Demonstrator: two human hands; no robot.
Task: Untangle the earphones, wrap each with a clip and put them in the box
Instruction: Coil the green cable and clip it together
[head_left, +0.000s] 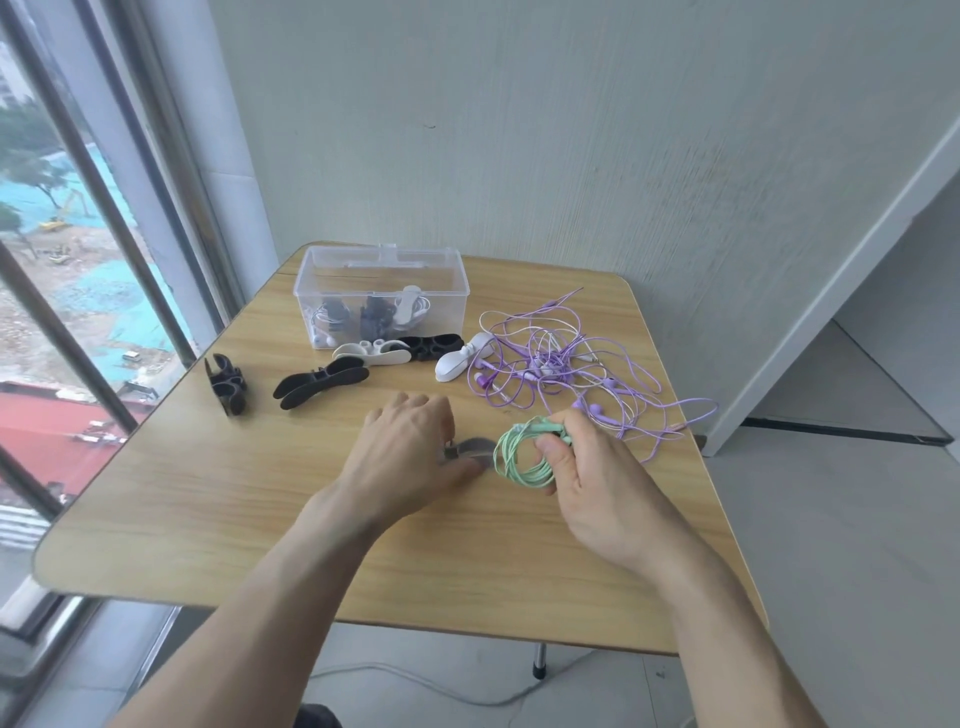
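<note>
My right hand (587, 483) grips a coiled mint-green earphone (514, 457) just above the table's middle. Beside it, my left hand (410, 457) pinches a grey clip (475, 448) at the coil's left edge; the clip is blurred. A tangle of purple and white earphones (561, 364) lies behind my right hand. The clear plastic box (382, 260) stands open at the back, with several clipped earphones inside. Loose clips lie in front of it: two black ones (319, 387) (434, 345), a white one (371, 354) and another white one (460, 358).
The wooden table (208, 493) stands against a grey wall, with a window along its left side. Another black clip (227, 384) stands near the left edge. A cable runs over the floor under the table's front.
</note>
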